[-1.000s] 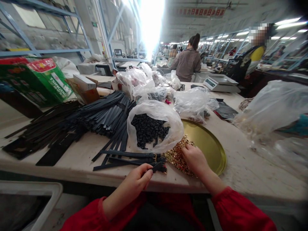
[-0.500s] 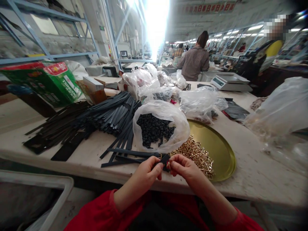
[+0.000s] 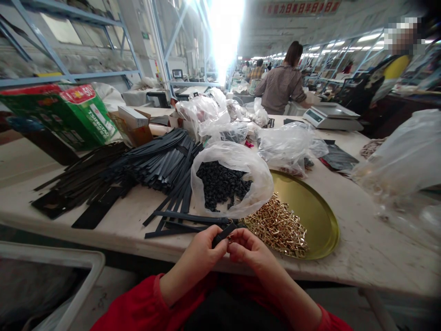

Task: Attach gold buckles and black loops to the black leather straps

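My left hand [image 3: 201,255] pinches the end of a black strap [image 3: 223,233] at the table's front edge. My right hand [image 3: 248,250] meets it fingertip to fingertip, closed on a small gold buckle [image 3: 231,238] at the strap's tip. Just beyond them lie a few straps with buckles [image 3: 186,223]. A heap of gold buckles [image 3: 277,226] fills the near side of a round gold tray [image 3: 310,207]. An open clear bag of small black loops [image 3: 220,184] sits behind the hands.
A big pile of black straps [image 3: 144,165] covers the table's left half. Clear plastic bags [image 3: 285,145] crowd the middle and right. A green carton [image 3: 65,115] and a scale [image 3: 330,117] stand farther back. Other people work behind. A white bin [image 3: 51,285] is at lower left.
My right hand left the buckle heap and came to my left hand with a buckle. Both hands drew slightly towards me with the strap end.
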`<state>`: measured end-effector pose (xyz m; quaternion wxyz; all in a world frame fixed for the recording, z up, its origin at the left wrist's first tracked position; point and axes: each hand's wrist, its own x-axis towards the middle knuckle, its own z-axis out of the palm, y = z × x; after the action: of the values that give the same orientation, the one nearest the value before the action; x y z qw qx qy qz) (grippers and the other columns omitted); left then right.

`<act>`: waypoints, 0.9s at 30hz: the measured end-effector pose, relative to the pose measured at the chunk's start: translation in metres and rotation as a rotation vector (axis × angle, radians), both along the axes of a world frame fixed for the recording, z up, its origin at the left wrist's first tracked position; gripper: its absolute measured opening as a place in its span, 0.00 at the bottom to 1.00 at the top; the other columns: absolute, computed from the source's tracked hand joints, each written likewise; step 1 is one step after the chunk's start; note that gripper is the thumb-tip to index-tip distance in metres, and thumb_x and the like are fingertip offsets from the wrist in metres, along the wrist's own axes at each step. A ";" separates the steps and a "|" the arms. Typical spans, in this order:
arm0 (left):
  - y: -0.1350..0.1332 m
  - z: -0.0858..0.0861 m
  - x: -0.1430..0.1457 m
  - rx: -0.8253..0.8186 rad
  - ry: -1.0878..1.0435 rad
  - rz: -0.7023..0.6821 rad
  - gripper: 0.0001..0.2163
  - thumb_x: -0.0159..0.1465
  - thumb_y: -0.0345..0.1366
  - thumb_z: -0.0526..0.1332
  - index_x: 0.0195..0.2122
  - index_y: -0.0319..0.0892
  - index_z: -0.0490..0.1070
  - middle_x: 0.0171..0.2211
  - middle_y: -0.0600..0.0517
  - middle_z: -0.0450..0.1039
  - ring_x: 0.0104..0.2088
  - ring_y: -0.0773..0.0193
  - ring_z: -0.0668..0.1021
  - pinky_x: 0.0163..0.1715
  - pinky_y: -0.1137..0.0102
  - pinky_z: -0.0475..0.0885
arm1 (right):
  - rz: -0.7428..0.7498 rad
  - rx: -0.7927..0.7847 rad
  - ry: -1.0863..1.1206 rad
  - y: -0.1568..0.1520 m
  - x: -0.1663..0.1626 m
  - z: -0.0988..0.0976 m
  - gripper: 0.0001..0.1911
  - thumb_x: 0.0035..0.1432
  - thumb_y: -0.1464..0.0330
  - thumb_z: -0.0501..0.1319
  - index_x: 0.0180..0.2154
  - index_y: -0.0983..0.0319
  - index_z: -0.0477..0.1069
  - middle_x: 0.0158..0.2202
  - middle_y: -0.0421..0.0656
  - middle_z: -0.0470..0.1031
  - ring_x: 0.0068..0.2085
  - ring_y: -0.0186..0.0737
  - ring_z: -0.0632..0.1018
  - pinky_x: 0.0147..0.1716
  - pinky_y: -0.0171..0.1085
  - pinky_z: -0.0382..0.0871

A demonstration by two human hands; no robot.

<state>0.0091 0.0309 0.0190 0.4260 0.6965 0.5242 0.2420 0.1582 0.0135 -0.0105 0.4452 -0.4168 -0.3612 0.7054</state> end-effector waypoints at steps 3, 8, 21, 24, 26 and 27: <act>-0.003 0.002 0.001 0.012 -0.031 0.016 0.06 0.58 0.36 0.55 0.28 0.40 0.67 0.24 0.56 0.69 0.26 0.67 0.70 0.26 0.75 0.61 | -0.009 -0.020 -0.015 0.000 -0.002 0.002 0.17 0.44 0.55 0.66 0.27 0.62 0.68 0.22 0.36 0.68 0.23 0.30 0.67 0.25 0.32 0.60; -0.005 0.008 0.002 -0.252 -0.252 0.051 0.10 0.58 0.42 0.55 0.27 0.40 0.63 0.18 0.58 0.62 0.19 0.71 0.63 0.19 0.77 0.57 | -0.128 0.022 -0.068 -0.003 -0.005 0.007 0.15 0.42 0.58 0.68 0.25 0.62 0.68 0.19 0.35 0.66 0.23 0.30 0.65 0.26 0.32 0.59; -0.010 0.016 -0.016 -0.130 0.043 -0.156 0.12 0.63 0.38 0.47 0.27 0.41 0.64 0.22 0.57 0.62 0.25 0.68 0.67 0.25 0.75 0.58 | -0.221 0.056 -0.051 -0.004 0.003 0.000 0.13 0.44 0.61 0.67 0.26 0.63 0.70 0.28 0.39 0.73 0.24 0.31 0.69 0.28 0.33 0.63; -0.012 0.015 -0.016 -0.066 0.095 -0.172 0.12 0.63 0.38 0.48 0.26 0.41 0.65 0.22 0.57 0.63 0.25 0.68 0.67 0.26 0.75 0.58 | -0.236 0.045 0.001 -0.005 0.002 0.000 0.14 0.41 0.62 0.69 0.28 0.62 0.69 0.22 0.35 0.71 0.23 0.30 0.69 0.26 0.32 0.62; -0.013 0.014 -0.015 -0.016 0.090 -0.184 0.12 0.63 0.37 0.48 0.27 0.41 0.65 0.24 0.56 0.65 0.26 0.67 0.68 0.27 0.75 0.58 | -0.236 0.019 0.036 -0.006 0.001 -0.001 0.14 0.41 0.63 0.69 0.28 0.62 0.69 0.20 0.34 0.70 0.22 0.30 0.68 0.24 0.31 0.61; -0.013 0.013 -0.014 0.013 0.081 -0.186 0.12 0.64 0.37 0.48 0.27 0.41 0.66 0.25 0.56 0.67 0.27 0.67 0.68 0.28 0.75 0.59 | -0.231 0.003 0.046 -0.008 -0.001 -0.002 0.13 0.42 0.63 0.69 0.29 0.62 0.70 0.20 0.34 0.69 0.22 0.30 0.68 0.24 0.31 0.61</act>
<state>-0.0053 0.0180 0.0318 0.4205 0.7540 0.4727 0.1763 0.1577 0.0057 -0.0120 0.5321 -0.4387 -0.3016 0.6583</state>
